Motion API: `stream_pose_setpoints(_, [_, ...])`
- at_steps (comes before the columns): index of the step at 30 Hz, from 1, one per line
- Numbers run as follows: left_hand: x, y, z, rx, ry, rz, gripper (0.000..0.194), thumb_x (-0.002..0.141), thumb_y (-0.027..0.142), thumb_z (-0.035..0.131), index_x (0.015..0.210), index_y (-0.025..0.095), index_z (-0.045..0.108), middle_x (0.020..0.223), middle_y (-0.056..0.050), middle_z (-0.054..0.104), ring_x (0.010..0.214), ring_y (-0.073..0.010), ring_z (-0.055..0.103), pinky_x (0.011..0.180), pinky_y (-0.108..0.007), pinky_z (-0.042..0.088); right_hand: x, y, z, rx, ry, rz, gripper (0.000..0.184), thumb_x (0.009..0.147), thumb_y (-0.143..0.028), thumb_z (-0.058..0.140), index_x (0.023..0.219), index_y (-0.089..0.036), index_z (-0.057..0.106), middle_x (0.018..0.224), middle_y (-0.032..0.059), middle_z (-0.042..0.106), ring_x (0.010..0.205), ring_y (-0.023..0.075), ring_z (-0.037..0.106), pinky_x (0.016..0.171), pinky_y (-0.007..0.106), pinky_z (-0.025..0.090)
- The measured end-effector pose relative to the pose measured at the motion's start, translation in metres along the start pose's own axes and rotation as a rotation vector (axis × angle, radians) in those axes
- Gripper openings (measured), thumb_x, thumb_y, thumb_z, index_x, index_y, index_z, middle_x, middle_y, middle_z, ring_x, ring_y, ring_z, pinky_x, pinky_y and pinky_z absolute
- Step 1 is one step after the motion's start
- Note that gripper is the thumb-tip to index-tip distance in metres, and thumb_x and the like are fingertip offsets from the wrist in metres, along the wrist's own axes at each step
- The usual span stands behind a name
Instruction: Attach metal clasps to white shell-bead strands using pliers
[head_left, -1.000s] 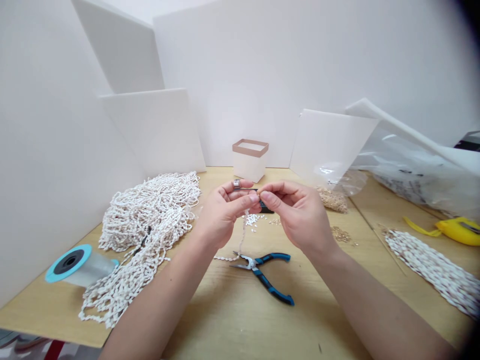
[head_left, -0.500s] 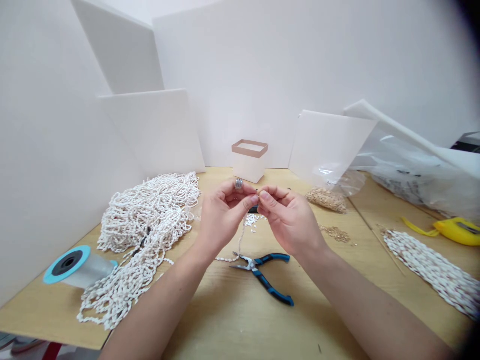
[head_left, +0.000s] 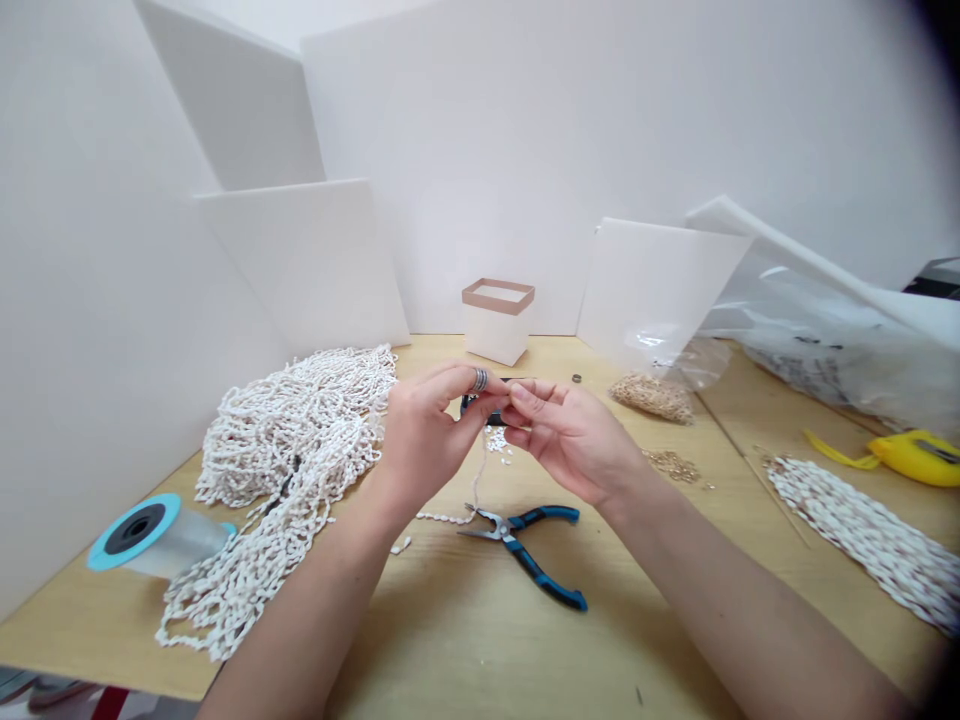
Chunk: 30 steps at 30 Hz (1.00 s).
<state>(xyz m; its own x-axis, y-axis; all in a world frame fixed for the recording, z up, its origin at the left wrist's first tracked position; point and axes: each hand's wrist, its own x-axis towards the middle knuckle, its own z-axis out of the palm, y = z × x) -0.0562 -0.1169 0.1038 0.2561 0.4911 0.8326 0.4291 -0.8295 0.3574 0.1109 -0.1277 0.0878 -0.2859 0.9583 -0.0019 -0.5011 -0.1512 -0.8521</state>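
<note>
Nearest, a pair of pliers (head_left: 507, 530) lies beyond the near edge of the desk (head_left: 480, 660), handles splayed rightward, nose pointing left. A thin beaded strand (head_left: 481, 470) meets the nose; one part trails left along the desktop, the other climbs, its long axis nearly upright, to just beneath the joined fingertips. Its hanging part is thus directly below the grip, nearer the left hand (head_left: 431, 425) than the right hand (head_left: 574, 435).

Both hands are raised, forearms slanting inward, fingertips meeting. The left thumb and fingers are pinched together, seemingly on the strand's upper end. The right thumb and forefinger press close, but whether anything lies between them cannot be told. Beyond, loose white beads (head_left: 496, 440) lie scattered; an open-topped box (head_left: 495, 335) stands by the desk's far edge.
</note>
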Motion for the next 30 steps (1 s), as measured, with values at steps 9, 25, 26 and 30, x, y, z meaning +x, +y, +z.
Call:
stream_pose_setpoints(9, [0.001, 0.002, -0.011, 0.184, -0.092, 0.097, 0.011, 0.088, 0.011, 0.066, 0.080, 0.018, 0.067, 0.085, -0.004, 0.076, 0.074, -0.0141, 0.071, 0.067, -0.023, 0.054, 0.002, 0.003, -0.002, -0.098, -0.010, -0.051, 0.031, 0.068, -0.043, 0.090, 0.079, -0.017, 0.077, 0.067, -0.0006, 0.059, 0.063, 0.0093, 0.048, 0.059, 0.024, 0.041])
stream_pose_setpoints(25, [0.000, 0.005, -0.018, 0.301, -0.186, 0.147, 0.014, 0.092, 0.018, 0.061, 0.078, 0.016, 0.061, 0.079, -0.006, 0.074, 0.068, -0.0148, 0.068, 0.064, -0.025, 0.052, 0.005, 0.008, -0.004, -0.057, -0.042, -0.026, 0.029, 0.070, -0.041, 0.090, 0.079, -0.016, 0.078, 0.072, -0.0001, 0.065, 0.061, 0.0054, 0.051, 0.061, 0.020, 0.045])
stream_pose_setpoints(26, [0.000, 0.003, -0.018, 0.279, -0.178, 0.145, 0.012, 0.091, 0.018, 0.062, 0.079, 0.016, 0.062, 0.080, -0.006, 0.074, 0.068, -0.0147, 0.069, 0.064, -0.025, 0.052, 0.005, 0.007, -0.004, -0.054, -0.046, -0.024, 0.029, 0.071, -0.040, 0.090, 0.079, -0.016, 0.078, 0.073, 0.0000, 0.065, 0.061, 0.0054, 0.052, 0.061, 0.020, 0.045])
stream_pose_setpoints(30, [0.004, 0.001, -0.018, 0.179, -0.177, 0.109, 0.009, 0.089, 0.016, 0.064, 0.080, 0.017, 0.065, 0.081, -0.005, 0.075, 0.070, -0.0141, 0.069, 0.063, -0.024, 0.052, 0.004, 0.004, -0.004, -0.049, -0.059, -0.024, 0.026, 0.071, -0.038, 0.089, 0.077, -0.016, 0.078, 0.072, 0.0000, 0.065, 0.061, 0.0064, 0.052, 0.062, 0.022, 0.046])
